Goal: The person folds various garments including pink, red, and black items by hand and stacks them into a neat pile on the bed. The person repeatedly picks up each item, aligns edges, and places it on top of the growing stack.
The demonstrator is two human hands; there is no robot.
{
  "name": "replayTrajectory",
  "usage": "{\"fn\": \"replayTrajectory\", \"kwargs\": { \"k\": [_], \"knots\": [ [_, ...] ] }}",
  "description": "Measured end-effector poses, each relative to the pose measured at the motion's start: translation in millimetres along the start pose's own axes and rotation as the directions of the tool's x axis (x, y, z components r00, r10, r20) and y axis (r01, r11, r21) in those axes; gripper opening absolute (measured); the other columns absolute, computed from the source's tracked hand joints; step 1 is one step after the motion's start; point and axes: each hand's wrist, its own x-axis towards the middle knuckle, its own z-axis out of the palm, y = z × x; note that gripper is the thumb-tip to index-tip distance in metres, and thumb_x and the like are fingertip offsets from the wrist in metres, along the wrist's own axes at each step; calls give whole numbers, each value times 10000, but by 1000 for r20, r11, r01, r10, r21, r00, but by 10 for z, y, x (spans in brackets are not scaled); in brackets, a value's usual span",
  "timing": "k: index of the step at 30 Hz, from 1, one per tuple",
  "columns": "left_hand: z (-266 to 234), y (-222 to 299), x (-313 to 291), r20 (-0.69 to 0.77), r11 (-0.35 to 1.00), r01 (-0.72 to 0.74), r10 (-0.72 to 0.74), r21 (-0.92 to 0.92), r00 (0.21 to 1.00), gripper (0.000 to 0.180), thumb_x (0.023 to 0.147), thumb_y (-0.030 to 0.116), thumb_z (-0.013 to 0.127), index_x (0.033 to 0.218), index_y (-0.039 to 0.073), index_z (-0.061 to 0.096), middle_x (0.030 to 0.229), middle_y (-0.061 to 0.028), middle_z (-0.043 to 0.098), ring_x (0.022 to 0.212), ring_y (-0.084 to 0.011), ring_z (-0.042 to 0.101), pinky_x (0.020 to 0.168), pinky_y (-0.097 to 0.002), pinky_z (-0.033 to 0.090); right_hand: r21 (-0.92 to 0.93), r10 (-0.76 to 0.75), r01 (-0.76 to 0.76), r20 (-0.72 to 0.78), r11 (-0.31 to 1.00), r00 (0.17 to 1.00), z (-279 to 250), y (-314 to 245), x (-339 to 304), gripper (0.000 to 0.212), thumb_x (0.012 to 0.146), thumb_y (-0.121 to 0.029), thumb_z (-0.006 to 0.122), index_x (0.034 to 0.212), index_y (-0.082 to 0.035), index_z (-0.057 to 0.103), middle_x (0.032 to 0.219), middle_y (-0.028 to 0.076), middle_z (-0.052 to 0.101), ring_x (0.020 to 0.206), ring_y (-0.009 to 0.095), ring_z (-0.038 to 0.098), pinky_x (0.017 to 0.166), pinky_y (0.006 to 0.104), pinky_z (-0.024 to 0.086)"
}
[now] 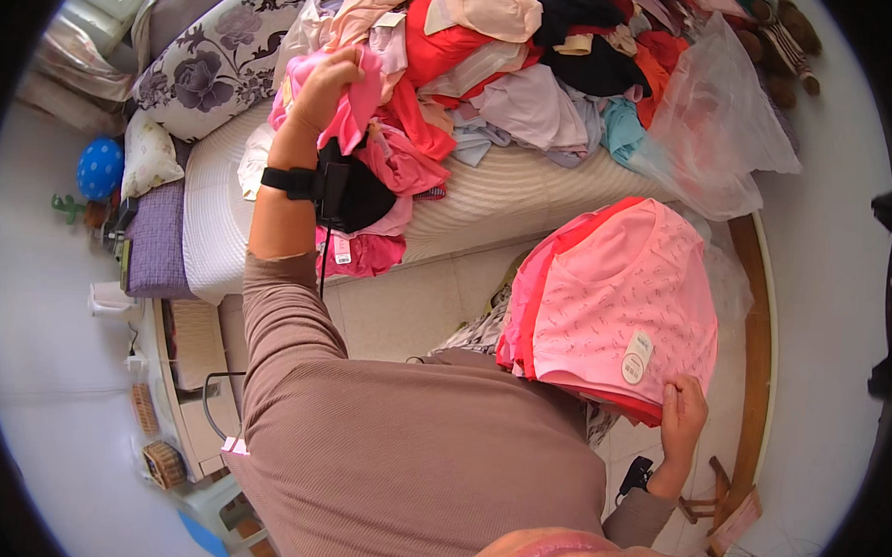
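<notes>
My left hand point(333, 82) is stretched out over the sofa, its fingers closed on a bright pink garment point(358, 103) whose kind is not clear. Heaped beside it is a big pile of clothes point(456, 55) in red, pink, white and black. At the right, my right hand point(683, 420) pinches the lower edge of a light pink sleeveless top point(629, 296) with a fine printed pattern and a paper tag point(638, 357). Under that top lie more red and pink garments point(537, 292) in a flat stack by my lap. A black strap point(291, 180) circles my left wrist.
The pile rests on a sofa with a cream cover point(221, 199). A clear plastic bag point(717, 121) lies at the pile's right end, close to the wall. Far left are a purple cushion point(156, 231) and a blue balloon point(100, 169). A low drawer cabinet point(188, 367) stands at the left.
</notes>
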Motion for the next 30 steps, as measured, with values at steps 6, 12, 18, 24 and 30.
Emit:
{"fn": "replayTrajectory", "kwargs": {
  "k": [6, 12, 18, 24, 30],
  "knots": [
    [957, 1023, 31, 262, 719, 21, 226, -694, 938, 507, 846, 157, 491, 1267, -110, 582, 1197, -173, 683, 1080, -240, 651, 987, -338, 480, -73, -191, 188, -40, 979, 981, -86, -331, 350, 163, 866, 56, 612, 1024, 42, 648, 987, 193, 646, 937, 386, 639, 830, 416, 524],
    [2190, 1566, -413, 50, 591, -117, 259, -798, 965, 558, 917, 206, 494, 1378, -107, 512, 1316, -212, 637, 1201, -294, 631, 1078, -397, 461, -90, -258, 253, -54, 963, 965, 60, -762, 584, 905, 765, -180, 854, 1532, -50, 391, 1559, 234, 319, 1416, 426, 373, 1148, 476, 363],
    [2903, 1642, -1099, 397, 280, 322, 277, -905, 875, 590, 965, 271, 546, 1438, -70, 459, 1391, -222, 593, 1271, -332, 597, 1096, -487, 462, 245, -230, 452, -605, 857, 763, 401, -845, 705, 819, 782, -89, 875, 1403, 37, 357, 1367, 190, 469, 1270, 325, 529, 1061, 458, 445],
    [2827, 1639, -1354, 214, 457, 76, 258, -886, 942, 699, 894, 169, 644, 1485, -95, 380, 1443, -275, 531, 1313, -392, 566, 1136, -519, 433, 824, 113, 350, -440, 445, 891, 129, -873, 426, 683, 900, 37, 698, 1456, -37, 309, 1217, 154, 599, 1113, 217, 635, 967, 362, 531],
    [3108, 1612, -977, 38, 854, -464, 485, -235, 873, 350, 985, 70, 570, 1306, -66, 543, 1298, -177, 604, 1157, -297, 630, 988, -418, 524, 956, 26, -157, 168, -250, 985, -104, -714, -4, 419, 1052, -203, 536, 1432, -44, 458, 1040, 114, 685, 780, 172, 668, 681, 341, 570]
  ]
}}
